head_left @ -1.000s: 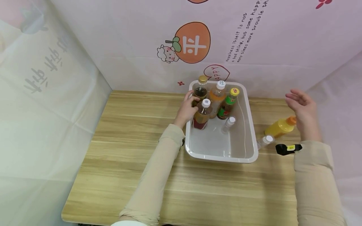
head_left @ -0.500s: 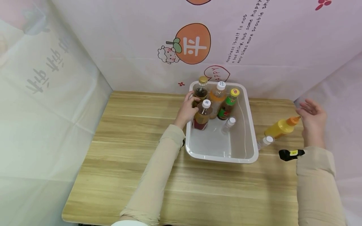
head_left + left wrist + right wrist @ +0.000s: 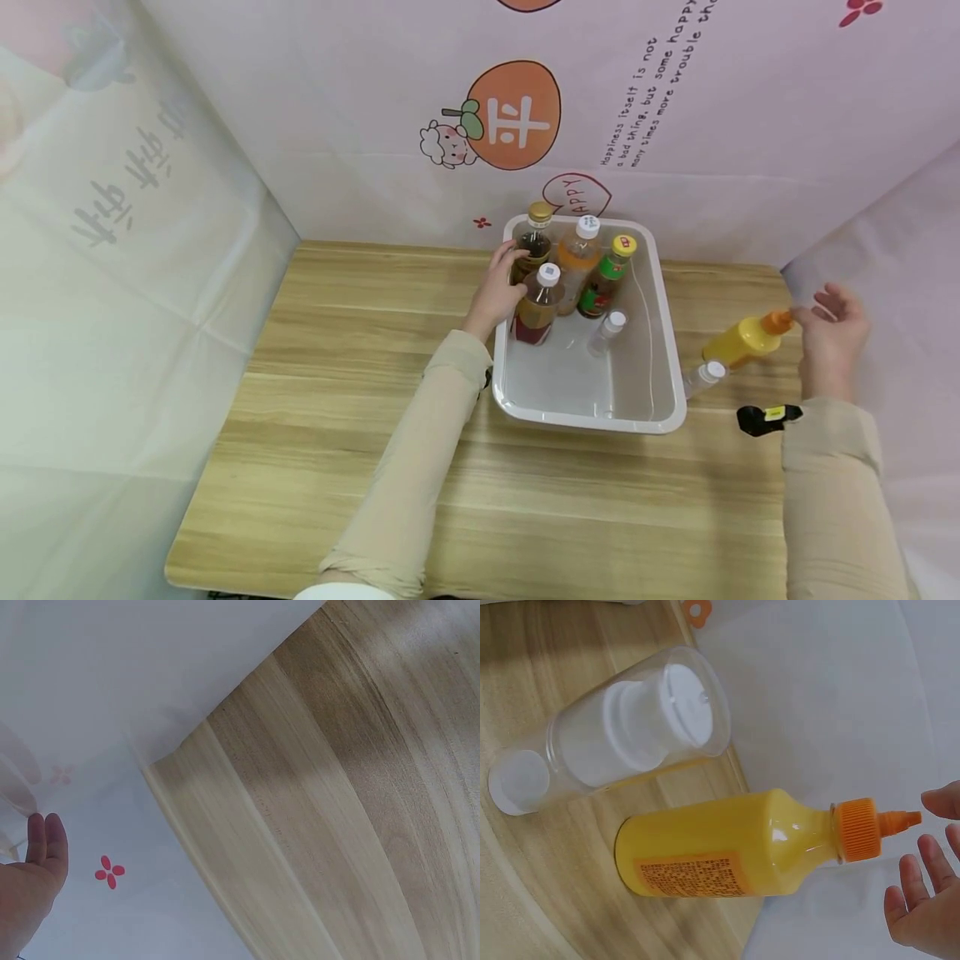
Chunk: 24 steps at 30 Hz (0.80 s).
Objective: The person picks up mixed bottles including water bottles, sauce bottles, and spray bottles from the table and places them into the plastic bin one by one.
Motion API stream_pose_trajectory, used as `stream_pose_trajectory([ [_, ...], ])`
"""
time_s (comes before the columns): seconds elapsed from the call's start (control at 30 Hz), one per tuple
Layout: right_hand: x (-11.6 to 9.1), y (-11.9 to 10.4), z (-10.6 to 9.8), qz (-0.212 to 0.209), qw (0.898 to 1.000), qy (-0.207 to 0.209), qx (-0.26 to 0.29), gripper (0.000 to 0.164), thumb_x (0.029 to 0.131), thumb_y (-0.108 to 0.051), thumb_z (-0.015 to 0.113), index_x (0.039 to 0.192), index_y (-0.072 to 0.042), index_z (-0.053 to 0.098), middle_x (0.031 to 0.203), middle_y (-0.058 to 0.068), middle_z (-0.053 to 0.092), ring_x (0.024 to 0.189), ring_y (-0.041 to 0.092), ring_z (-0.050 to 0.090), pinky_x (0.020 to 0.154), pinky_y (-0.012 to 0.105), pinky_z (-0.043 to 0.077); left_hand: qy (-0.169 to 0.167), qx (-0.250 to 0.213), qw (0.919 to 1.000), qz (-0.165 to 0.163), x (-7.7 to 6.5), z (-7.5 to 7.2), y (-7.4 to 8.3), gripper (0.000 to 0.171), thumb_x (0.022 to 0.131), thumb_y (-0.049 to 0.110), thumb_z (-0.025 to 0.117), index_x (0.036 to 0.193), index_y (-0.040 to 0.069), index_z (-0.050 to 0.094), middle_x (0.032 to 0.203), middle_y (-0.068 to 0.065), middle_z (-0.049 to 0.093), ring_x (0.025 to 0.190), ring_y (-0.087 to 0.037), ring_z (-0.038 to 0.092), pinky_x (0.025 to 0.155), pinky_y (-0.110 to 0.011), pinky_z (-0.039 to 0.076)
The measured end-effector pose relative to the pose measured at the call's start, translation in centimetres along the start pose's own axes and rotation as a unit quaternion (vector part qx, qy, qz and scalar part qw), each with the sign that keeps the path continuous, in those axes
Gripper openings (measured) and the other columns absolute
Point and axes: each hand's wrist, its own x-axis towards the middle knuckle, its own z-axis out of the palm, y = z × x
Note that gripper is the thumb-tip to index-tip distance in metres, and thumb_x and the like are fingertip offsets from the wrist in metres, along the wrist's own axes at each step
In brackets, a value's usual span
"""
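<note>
One yellow bottle [image 3: 720, 832] stood upright on the table [image 3: 337, 400], at 3 o'clock from the bin [image 3: 588, 422], with one orange nozzle [image 3: 859, 829] on top. The right hand [image 3: 832, 346] was at the nozzle's tip, its thumb and fingers loosely bent and apart; the right wrist view showed a slight gap there, and the hand had hold of nothing. Just beside the yellow bottle, towards 4 o'clock, stood one clear bottle [image 3: 634, 724], so two bottles were outside the bin.

Five more stood inside it: one gold-capped bottle [image 3: 533, 243] at 11 o'clock, one brown bottle [image 3: 537, 315] at 10, one orange-banded bottle [image 3: 576, 262] at 12, one green-labelled bottle [image 3: 600, 292] at 1, and one small clear bottle [image 3: 604, 337] near the middle. The left hand [image 3: 497, 292] lay over the bin's rim between 9 and 10 o'clock, thumb and fingers spread apart beside the gold-capped and brown bottles; whether it touched either, I could not tell.

Two beige sleeves [image 3: 408, 454] came in from 5 and 7 o'clock. At 12 o'clock, the wall [image 3: 360, 108] bore one heart [image 3: 576, 193] and two red flowers [image 3: 482, 222].
</note>
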Motion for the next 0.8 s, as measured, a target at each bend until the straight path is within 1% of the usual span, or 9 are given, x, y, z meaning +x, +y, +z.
stream_pose_trajectory([
  [0.07,0.0,0.3,-0.1,0.015,1.0,-0.005,-0.017,0.066,0.081,0.013,0.058,0.134,-0.023,0.047,0.103,-0.016,0.049,0.097,-0.002,0.043,0.064,0.001,0.043,0.0,-0.001,1.0,0.0,0.0,0.0,0.0,0.059,0.086,-0.001,0.054,0.141,0.016,0.043,0.159,0.007,0.017,0.144,-0.024,0.028,0.107,-0.039,0.041],
  [0.13,0.0,0.5,-0.2,0.024,0.999,-0.013,-0.026,0.072,0.082,0.011,0.06,0.143,-0.022,0.038,0.105,-0.017,0.047,0.099,-0.002,0.043,0.065,0.001,0.042,0.001,0.0,1.0,-0.001,0.0,0.0,0.0,0.059,0.085,-0.001,0.054,0.141,0.015,0.043,0.159,0.007,0.017,0.144,-0.024,0.028,0.107,-0.038,0.041],
  [0.23,0.0,1.0,-0.2,0.029,0.999,-0.022,-0.022,0.075,0.082,0.011,0.06,0.145,-0.022,0.033,0.106,-0.015,0.046,0.097,-0.002,0.044,0.065,0.001,0.043,0.002,0.002,1.0,-0.001,0.1,0.0,-0.1,0.059,0.085,-0.001,0.055,0.141,0.015,0.043,0.159,0.008,0.018,0.144,-0.023,0.028,0.108,-0.038,0.04],
  [0.4,0.0,1.6,-0.1,0.035,0.999,-0.036,-0.02,0.077,0.082,0.012,0.06,0.144,-0.023,0.031,0.106,-0.015,0.046,0.098,-0.002,0.043,0.065,0.001,0.044,0.002,0.001,1.0,-0.002,0.2,0.0,-0.2,0.059,0.086,-0.001,0.054,0.141,0.015,0.043,0.159,0.008,0.017,0.145,-0.023,0.027,0.11,-0.038,0.04],
  [0.47,0.1,1.8,0.0,0.038,0.998,-0.038,-0.023,0.08,0.082,0.013,0.06,0.145,-0.023,0.029,0.107,-0.015,0.045,0.098,-0.002,0.043,0.065,0.001,0.045,0.001,0.0,1.0,-0.003,0.2,0.0,-0.2,0.058,0.086,-0.001,0.054,0.141,0.015,0.043,0.159,0.008,0.017,0.145,-0.023,0.027,0.11,-0.038,0.039],
  [0.57,0.2,2.1,0.1,0.045,0.998,-0.037,-0.026,0.085,0.08,0.015,0.06,0.147,-0.023,0.025,0.109,-0.014,0.044,0.099,-0.003,0.043,0.064,0.001,0.046,0.001,-0.002,1.0,-0.004,0.2,0.1,-0.2,0.059,0.086,0.0,0.054,0.141,0.015,0.042,0.159,0.008,0.017,0.145,-0.023,0.027,0.112,-0.039,0.038],
  [0.63,0.3,2.3,0.2,0.049,0.998,-0.035,-0.03,0.087,0.08,0.016,0.059,0.149,-0.025,0.023,0.109,-0.015,0.044,0.103,-0.003,0.044,0.064,0.001,0.046,0.002,-0.001,1.0,-0.004,0.2,0.1,-0.2,0.058,0.086,0.0,0.054,0.141,0.015,0.043,0.159,0.008,0.018,0.145,-0.023,0.027,0.113,-0.039,0.036],
  [0.7,0.4,2.4,0.3,0.051,0.998,-0.033,-0.029,0.088,0.081,0.015,0.058,0.149,-0.026,0.021,0.11,-0.016,0.044,0.108,-0.002,0.044,0.063,0.0,0.045,0.004,-0.001,1.0,-0.002,0.2,0.1,-0.2,0.058,0.086,0.0,0.054,0.141,0.015,0.043,0.159,0.008,0.018,0.145,-0.023,0.027,0.114,-0.039,0.035],
  [0.8,0.5,2.6,0.5,0.051,0.998,-0.029,-0.022,0.087,0.081,0.017,0.056,0.149,-0.026,0.021,0.11,-0.015,0.044,0.107,-0.002,0.044,0.063,0.0,0.045,0.006,0.002,1.0,0.001,0.2,0.1,-0.2,0.058,0.086,0.0,0.054,0.14,0.015,0.044,0.159,0.007,0.019,0.145,-0.022,0.027,0.114,-0.038,0.035],
])
